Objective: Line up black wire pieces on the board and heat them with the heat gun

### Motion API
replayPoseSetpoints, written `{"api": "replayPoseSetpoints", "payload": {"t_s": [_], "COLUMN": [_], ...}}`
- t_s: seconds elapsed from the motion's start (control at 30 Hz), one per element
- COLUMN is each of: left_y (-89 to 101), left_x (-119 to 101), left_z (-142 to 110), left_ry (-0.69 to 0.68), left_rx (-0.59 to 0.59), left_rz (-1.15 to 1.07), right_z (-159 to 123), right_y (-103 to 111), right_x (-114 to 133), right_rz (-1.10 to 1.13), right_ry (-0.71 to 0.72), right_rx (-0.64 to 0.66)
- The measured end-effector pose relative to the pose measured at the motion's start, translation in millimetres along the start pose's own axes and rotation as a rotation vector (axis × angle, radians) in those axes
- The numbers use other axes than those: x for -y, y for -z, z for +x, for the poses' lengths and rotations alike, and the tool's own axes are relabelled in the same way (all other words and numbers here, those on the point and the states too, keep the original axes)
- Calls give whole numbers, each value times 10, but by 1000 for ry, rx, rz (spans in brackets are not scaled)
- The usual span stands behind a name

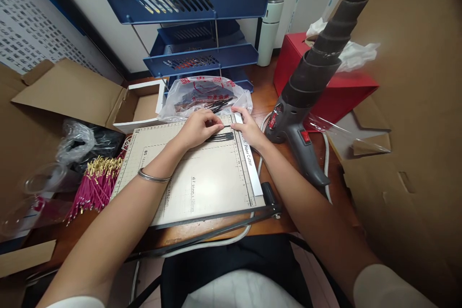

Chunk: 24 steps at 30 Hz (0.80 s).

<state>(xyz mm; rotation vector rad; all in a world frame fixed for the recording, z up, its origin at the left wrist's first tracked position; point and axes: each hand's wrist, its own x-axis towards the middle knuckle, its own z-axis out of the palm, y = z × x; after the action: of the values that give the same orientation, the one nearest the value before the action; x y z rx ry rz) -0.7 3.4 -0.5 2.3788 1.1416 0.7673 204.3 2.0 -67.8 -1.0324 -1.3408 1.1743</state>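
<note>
Wooden desk point(262, 84), crowded, paper cutter point(211, 173) laid flat in front of me. Head view, only one I have. Blue rack point(180, 4) behind, heat gun point(299, 86) off to my right, bundle of pink cords point(94, 180) off to my left. Plastic bag point(180, 98) with more black strands sits just past the board's far edge.

Step in hand, my read: lining up one thin black strand point(227, 126) at the board's right side. Next move calls for a light pinch, square to the printed ruler marks, no rolling.

Grip: left hand point(202, 129) has thumb and forefinger nearly together, looks pinched on that strand. Right hand point(250, 131) has thumb and forefinger spread at the white strip point(249, 159); can't tell if the thumb pins the strand's end or only touches.

Strand spans the small gap between both sets of fingertips. Row of loose strands point(222, 137) lies on the board just nearer me, ends roughly even.
</note>
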Motion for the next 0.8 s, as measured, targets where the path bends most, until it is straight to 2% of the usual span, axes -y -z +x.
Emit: {"api": "replayPoseSetpoints", "payload": {"t_s": [0.8], "left_y": [-14], "left_x": [-29], "left_z": [-17], "left_ry": [4], "left_rx": [-20], "left_rz": [53], "right_z": [-1], "right_y": [14], "right_x": [15], "right_rz": [-43], "right_ry": [0], "right_rx": [25]}}
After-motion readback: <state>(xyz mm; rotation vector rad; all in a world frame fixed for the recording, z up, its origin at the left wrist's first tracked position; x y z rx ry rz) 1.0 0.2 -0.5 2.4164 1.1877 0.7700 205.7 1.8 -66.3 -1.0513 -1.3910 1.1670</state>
